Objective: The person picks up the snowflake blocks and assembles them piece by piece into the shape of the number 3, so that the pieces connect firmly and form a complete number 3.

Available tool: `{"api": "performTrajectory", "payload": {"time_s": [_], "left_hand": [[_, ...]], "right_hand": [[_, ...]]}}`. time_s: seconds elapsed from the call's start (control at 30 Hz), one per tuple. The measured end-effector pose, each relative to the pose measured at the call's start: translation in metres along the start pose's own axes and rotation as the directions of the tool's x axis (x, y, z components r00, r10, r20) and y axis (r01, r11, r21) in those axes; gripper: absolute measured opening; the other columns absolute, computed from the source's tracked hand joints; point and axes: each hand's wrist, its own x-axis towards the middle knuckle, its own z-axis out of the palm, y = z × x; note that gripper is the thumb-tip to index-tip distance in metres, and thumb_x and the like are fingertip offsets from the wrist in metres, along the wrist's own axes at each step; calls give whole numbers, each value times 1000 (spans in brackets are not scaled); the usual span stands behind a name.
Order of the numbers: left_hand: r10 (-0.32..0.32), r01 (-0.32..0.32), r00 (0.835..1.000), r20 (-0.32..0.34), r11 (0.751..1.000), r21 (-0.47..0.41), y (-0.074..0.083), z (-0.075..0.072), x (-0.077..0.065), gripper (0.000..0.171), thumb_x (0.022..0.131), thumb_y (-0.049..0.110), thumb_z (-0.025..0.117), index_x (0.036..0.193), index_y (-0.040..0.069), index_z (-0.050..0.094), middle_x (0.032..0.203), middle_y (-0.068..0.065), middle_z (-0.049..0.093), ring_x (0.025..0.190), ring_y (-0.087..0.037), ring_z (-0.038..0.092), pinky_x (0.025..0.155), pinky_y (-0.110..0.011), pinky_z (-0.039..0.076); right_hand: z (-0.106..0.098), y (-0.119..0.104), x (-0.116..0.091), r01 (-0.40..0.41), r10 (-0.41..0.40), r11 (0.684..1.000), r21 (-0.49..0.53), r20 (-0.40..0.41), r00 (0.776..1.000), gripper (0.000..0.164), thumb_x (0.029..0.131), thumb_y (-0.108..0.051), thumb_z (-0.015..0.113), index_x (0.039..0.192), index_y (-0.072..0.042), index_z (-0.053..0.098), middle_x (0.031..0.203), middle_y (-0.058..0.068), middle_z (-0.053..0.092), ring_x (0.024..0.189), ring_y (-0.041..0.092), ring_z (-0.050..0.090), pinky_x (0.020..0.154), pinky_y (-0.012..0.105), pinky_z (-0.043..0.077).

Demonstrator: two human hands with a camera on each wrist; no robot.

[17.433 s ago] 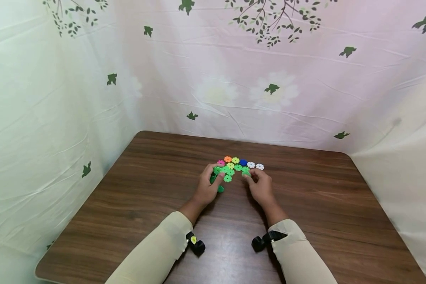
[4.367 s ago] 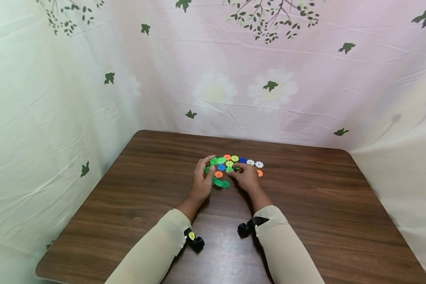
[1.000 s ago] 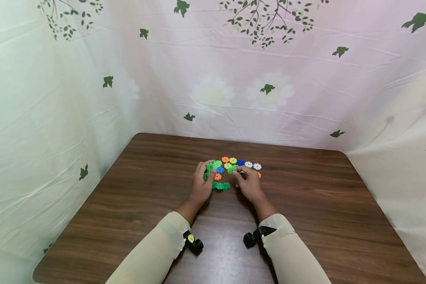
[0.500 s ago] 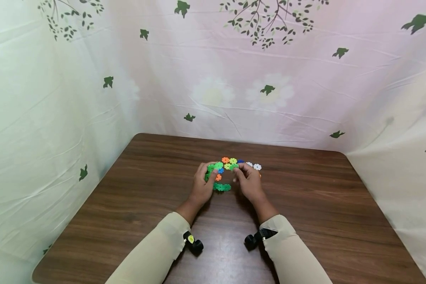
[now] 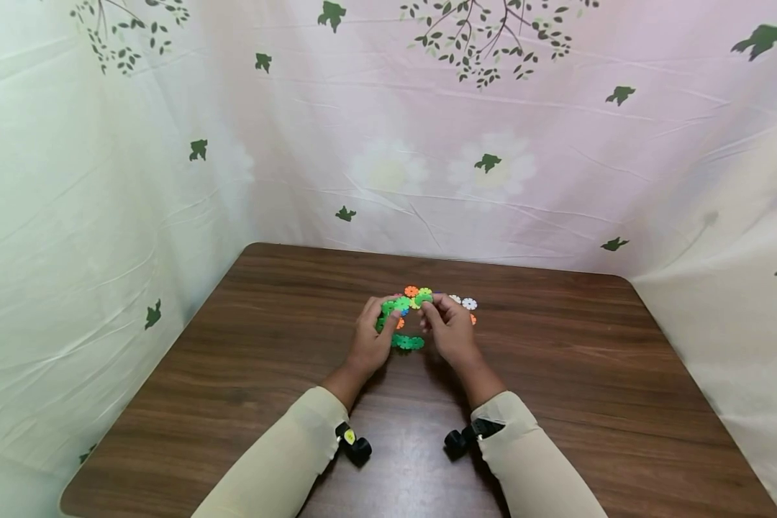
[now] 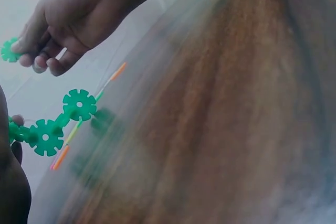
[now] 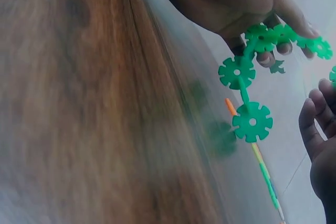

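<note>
My left hand [image 5: 367, 342] grips a curved chain of green notched interlocking discs [image 7: 253, 122], thumb and fingers around its upper end. The chain's lower end [image 5: 408, 343] hangs toward my body, over the table. Facing it, my right hand [image 5: 452, 332] pinches a single green notched disc [image 6: 9, 50] between thumb and fingertips. That disc is held close to the right of the chain's upper end [image 5: 402, 303], with a small gap between them in the head view.
Loose discs lie flat on the brown wooden table [image 5: 285, 374] behind the hands: an orange disc [image 5: 411, 291], a yellow disc [image 5: 425, 292], a white disc [image 5: 469, 303] and others partly covered by hands. A patterned cloth [image 5: 388, 144] hangs behind the table.
About four seconds ago my right hand was low among the loose discs; now it has a green disc raised by the chain. Over the last second both hands drew slightly closer together.
</note>
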Motion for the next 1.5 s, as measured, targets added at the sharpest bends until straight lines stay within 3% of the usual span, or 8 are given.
{"api": "performTrajectory", "payload": {"time_s": [0.1, 0.3, 0.4, 0.57, 0.87, 1.2, 1.37, 1.5], "left_hand": [[17, -17, 1000, 5, 1000, 3, -1, 0, 0, 31, 112, 13, 63, 140, 3, 68, 124, -16, 68, 111, -24, 65, 100, -40, 56], [62, -62, 998, 5, 998, 6, -2, -1, -1, 31, 109, 8, 64, 138, -4, 68, 122, -18, 69, 107, -25, 65, 97, -42, 56], [87, -87, 996, -3, 996, 2, -2, -1, -1, 31, 107, 3, 66, 137, -6, 68, 120, -19, 69, 105, -26, 66, 96, -42, 57], [112, -112, 994, -18, 994, -12, 0, -1, -2, 30, 104, -4, 67, 134, -7, 69, 119, -22, 69, 104, -31, 67, 94, -48, 57], [118, -117, 993, 4, 993, -11, 0, -2, -2, 29, 105, 0, 67, 133, -4, 71, 118, -20, 70, 103, -29, 67, 93, -50, 57], [55, -54, 997, 55, 998, -20, 3, -3, -2, 30, 107, 4, 65, 135, -6, 68, 121, -21, 68, 110, -31, 67, 101, -38, 56], [36, -33, 998, 52, 998, -50, 4, -3, -2, 29, 108, 4, 64, 136, -5, 68, 122, -22, 67, 106, -27, 64, 99, -38, 55], [38, -35, 999, 34, 996, -79, 4, -2, -2, 31, 107, 3, 66, 136, -5, 67, 125, -21, 69, 113, -31, 66, 104, -40, 54]], "right_hand": [[3, -3, -1, -23, 23, 1000, 9, -20, 1000, 19, 110, -6, 63, 107, 12, 68, 83, -5, 71, 69, 9, 63, 63, 26, 58], [9, -3, -2, -10, 10, 1000, 5, -49, 999, 19, 109, -4, 64, 106, 14, 69, 86, 20, 73, 67, 9, 65, 65, 26, 57], [12, -3, -2, -8, 9, 1000, 6, -56, 998, 19, 108, -3, 65, 105, 15, 68, 87, 25, 73, 66, 8, 65, 64, 25, 57], [13, -3, -4, -28, 28, 1000, -4, -44, 999, 19, 109, -3, 64, 105, 15, 69, 86, 25, 73, 65, 6, 65, 64, 23, 57], [15, -5, -6, -5, 3, 997, -82, -21, 1000, 27, 112, -5, 59, 101, 19, 66, 80, 30, 64, 63, 6, 63, 61, 19, 55], [18, -7, -10, 18, -21, 990, -139, -18, 1000, 25, 110, -3, 61, 95, 16, 66, 79, 30, 64, 64, 8, 63, 59, 20, 55], [18, -4, -9, 41, -43, 989, -144, -8, 999, 25, 111, -5, 60, 95, 14, 65, 80, 29, 64, 66, 8, 64, 62, 20, 57], [18, -4, -9, 50, -50, 989, -136, 0, 999, 21, 111, -4, 60, 97, 11, 66, 84, 28, 65, 71, 10, 64, 66, 20, 57]]}}
